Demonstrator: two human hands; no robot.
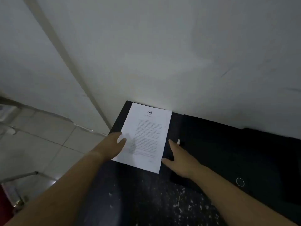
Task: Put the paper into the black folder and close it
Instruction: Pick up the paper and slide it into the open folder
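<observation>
A white printed paper with a round emblem at its top lies flat on the dark tabletop, against the wall. My left hand rests on the sheet's left edge, fingers spread and flat. Just right of the sheet, my right hand lies on the dark surface, forefinger pointing forward and thumb touching the paper's lower right corner. The black folder spreads out to the right of the paper; it has a small white tab and a metal ring near its front. Its edges merge with the dark table.
The dark table has white specks on its near part and stands against a white wall. To the left, a pale tiled floor lies below the table's edge. A metal bar and a red object sit at the lower left.
</observation>
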